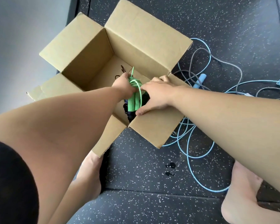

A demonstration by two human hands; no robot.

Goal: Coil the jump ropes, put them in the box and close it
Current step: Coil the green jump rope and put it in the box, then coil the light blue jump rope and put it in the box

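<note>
1 open box [87, 62] on floor [152, 175]: left hand [123, 84], fingers grasping coiled green jump rope [132, 102] inside; right hand [155, 96] on right flap [155, 126], fingers' grasp cannot be told.

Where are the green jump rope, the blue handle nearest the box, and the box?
green jump rope [131, 103], head view, on its handles.
blue handle [200, 80], head view, its middle.
box [87, 59], head view, inner left wall.

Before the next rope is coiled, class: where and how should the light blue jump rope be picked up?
By its handle beside the box, from above: the handle lies flat on the floor, while its cord loops tangle with a grey rope.
</note>
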